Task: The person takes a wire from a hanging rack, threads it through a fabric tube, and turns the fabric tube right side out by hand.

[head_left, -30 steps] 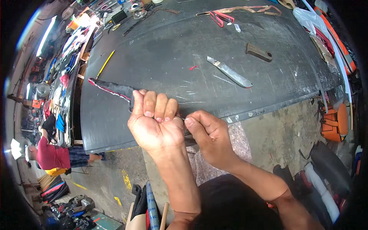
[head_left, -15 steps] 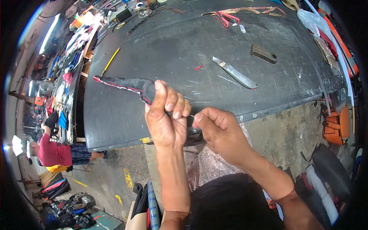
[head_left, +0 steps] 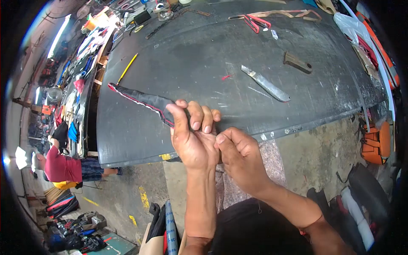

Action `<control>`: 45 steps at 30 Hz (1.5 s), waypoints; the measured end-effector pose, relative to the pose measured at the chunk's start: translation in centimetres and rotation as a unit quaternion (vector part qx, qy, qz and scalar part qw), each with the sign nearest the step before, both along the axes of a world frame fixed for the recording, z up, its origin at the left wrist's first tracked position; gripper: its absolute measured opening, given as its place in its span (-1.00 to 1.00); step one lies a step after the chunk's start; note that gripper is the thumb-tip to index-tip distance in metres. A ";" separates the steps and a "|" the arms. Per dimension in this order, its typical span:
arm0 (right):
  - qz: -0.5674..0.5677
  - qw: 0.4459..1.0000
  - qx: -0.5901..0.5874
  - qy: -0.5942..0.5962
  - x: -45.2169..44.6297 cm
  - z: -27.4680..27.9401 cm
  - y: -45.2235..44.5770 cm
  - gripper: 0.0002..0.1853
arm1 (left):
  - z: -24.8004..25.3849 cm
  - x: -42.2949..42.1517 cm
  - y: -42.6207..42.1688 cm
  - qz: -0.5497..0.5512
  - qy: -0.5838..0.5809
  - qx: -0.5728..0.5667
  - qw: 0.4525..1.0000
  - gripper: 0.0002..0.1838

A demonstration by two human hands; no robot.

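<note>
My left hand (head_left: 196,138) is turned palm up, its fingers curled and its thumb pressing on a strip of black fabric (head_left: 144,99). Red piping and a frayed white edge run along the strip, which sticks out to the left over the dark table (head_left: 191,68). The part of the fabric inside my fist is hidden. Close against the left palm, my right hand (head_left: 240,155) is closed in a pinch of thumb and forefinger. Whatever sits in that pinch is too small to make out.
On the table lie a yellow pencil (head_left: 127,68), a utility knife (head_left: 267,85), a brown metal piece (head_left: 297,63), red-handled scissors (head_left: 251,24) and a red scrap (head_left: 226,77). A person (head_left: 63,165) stands at the left workbench. An orange bag (head_left: 376,142) is at the right.
Both hands and the fabric sit slightly lower and further right in view. The right pinch has come against the left palm; a thin light line between the hands no longer shows.
</note>
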State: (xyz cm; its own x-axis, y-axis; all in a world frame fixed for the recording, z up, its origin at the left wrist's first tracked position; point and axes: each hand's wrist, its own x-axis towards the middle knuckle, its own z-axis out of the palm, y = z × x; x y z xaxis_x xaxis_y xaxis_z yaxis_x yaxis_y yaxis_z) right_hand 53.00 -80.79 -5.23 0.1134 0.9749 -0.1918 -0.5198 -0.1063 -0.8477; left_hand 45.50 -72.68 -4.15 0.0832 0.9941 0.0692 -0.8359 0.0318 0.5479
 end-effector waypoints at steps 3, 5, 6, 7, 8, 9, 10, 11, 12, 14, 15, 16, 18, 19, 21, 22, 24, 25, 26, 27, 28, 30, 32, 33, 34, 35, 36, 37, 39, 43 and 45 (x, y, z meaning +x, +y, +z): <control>-0.008 0.999 0.018 -0.032 0.3 0.3 0.6 -0.77 | 1.6 0.0 -0.1 -0.006 -0.025 -0.056 0.998 -0.63; -0.015 0.998 0.029 -0.047 0.6 0.3 1.0 -0.75 | 2.8 -0.3 0.9 0.002 -0.016 -0.097 0.995 -0.64; -0.017 0.997 0.029 -0.073 0.8 -0.1 1.1 -0.76 | 3.2 -0.5 1.3 0.011 -0.009 -0.148 0.989 -0.64; -0.018 0.995 0.027 -0.099 0.9 -0.5 1.1 -0.76 | 3.4 -0.8 1.6 0.019 -0.002 -0.199 0.980 -0.64; -0.020 0.992 0.023 -0.125 0.9 -0.7 1.1 -0.77 | 3.0 -1.3 1.8 0.019 -0.002 -0.200 0.980 -0.64; -0.020 0.992 0.021 -0.125 0.8 -0.9 1.0 -0.77 | 1.9 -1.9 2.0 -0.015 -0.016 -0.154 0.988 -0.65; -0.028 0.988 0.028 -0.148 0.7 -1.0 0.9 -0.77 | 1.2 -2.3 2.1 -0.048 -0.030 -0.108 0.993 -0.65; -0.034 0.984 0.035 -0.171 0.6 -1.1 0.9 -0.78 | 0.5 -2.6 2.1 -0.080 -0.045 -0.061 0.994 -0.66; -0.041 0.979 0.042 -0.194 0.4 -1.2 0.8 -0.79 | -0.1 -2.6 2.0 -0.080 -0.045 -0.064 0.994 -0.66; -0.044 0.977 0.048 -0.204 0.0 -1.1 0.8 -0.79 | -0.4 -1.9 1.8 -0.062 -0.033 -0.020 0.997 -0.68; -0.047 0.974 0.055 -0.213 -0.3 -0.9 0.8 -0.79 | -0.4 -1.5 1.6 -0.054 -0.027 0.003 0.998 -0.69; -0.050 0.972 0.063 -0.223 -0.4 -0.8 0.7 -0.79 | -0.4 -1.3 1.5 -0.055 -0.026 0.002 0.998 -0.69; -0.050 0.970 0.066 -0.229 -0.2 -0.5 0.9 -0.79 | 0.1 -0.8 1.1 -0.028 0.006 -0.008 1.000 -0.71; -0.047 0.968 0.070 -0.235 -0.1 -0.3 1.0 -0.79 | 0.3 -0.7 1.0 -0.013 0.022 -0.013 1.000 -0.72; -0.043 0.967 0.073 -0.239 -0.2 0.0 1.0 -0.80 | 0.5 -0.8 0.8 -0.006 0.025 -0.018 0.999 -0.71; -0.043 0.967 0.077 -0.240 -0.5 0.1 1.1 -0.80 | 0.6 -0.7 0.9 -0.001 0.026 -0.021 0.999 -0.69; -0.045 0.966 0.080 -0.243 -0.8 0.4 1.0 -0.81 | 0.5 -0.6 0.8 0.002 0.027 -0.028 0.999 -0.67; -0.045 0.966 0.079 -0.243 -0.8 0.4 1.1 -0.81 | 0.5 -0.6 0.9 0.003 0.037 -0.021 0.999 -0.65; -0.051 0.964 0.087 -0.246 -0.9 0.4 1.3 -0.81 | 0.6 -0.7 1.0 0.003 0.046 -0.013 0.999 -0.63; -0.054 0.963 0.094 -0.248 -0.9 0.3 1.4 -0.81 | 0.6 -0.8 1.0 0.007 0.056 -0.006 0.998 -0.60; -0.057 0.961 0.102 -0.249 -1.1 0.3 1.4 -0.81 | 0.6 -1.0 0.9 0.009 0.057 -0.007 0.998 -0.60; -0.063 0.960 0.109 -0.250 -1.3 0.3 1.6 -0.80 | 0.7 -0.9 1.0 0.005 0.063 -0.004 0.998 -0.58; -0.073 0.957 0.115 -0.255 -1.4 0.1 1.5 -0.79 | 0.3 -0.6 0.8 0.000 0.065 -0.008 0.998 -0.57; -0.072 0.958 0.115 -0.255 -1.4 0.0 1.6 -0.79 | 0.0 -0.3 0.8 -0.005 0.068 -0.015 0.998 -0.58; -0.073 0.963 0.102 -0.237 -1.2 -0.2 1.8 -0.82 | -0.2 -0.1 0.9 -0.009 0.071 -0.021 0.997 -0.59; -0.073 0.968 0.091 -0.221 -1.0 -0.3 2.1 -0.84 | -0.3 0.0 1.0 -0.014 0.073 -0.026 0.997 -0.59; -0.075 0.973 0.078 -0.204 -0.9 -0.5 2.3 -0.87 | -0.4 0.0 1.1 -0.014 0.073 -0.025 0.997 -0.59; -0.075 0.972 0.080 -0.206 -0.8 -0.6 2.4 -0.87 | -0.5 0.0 1.2 -0.016 0.075 -0.019 0.997 -0.62; -0.082 0.973 0.100 -0.193 -0.8 -1.0 2.6 -0.81 | -0.4 0.0 1.5 -0.020 0.080 -0.003 0.997 -0.66; -0.082 0.969 0.104 -0.208 0.3 -0.2 3.2 -0.79 | 3.2 1.4 0.7 -0.019 0.042 -0.142 0.989 -0.66; -0.080 0.968 0.094 -0.220 0.5 -0.1 3.3 -0.79 | 3.8 1.0 1.9 -0.033 0.043 -0.149 0.987 -0.64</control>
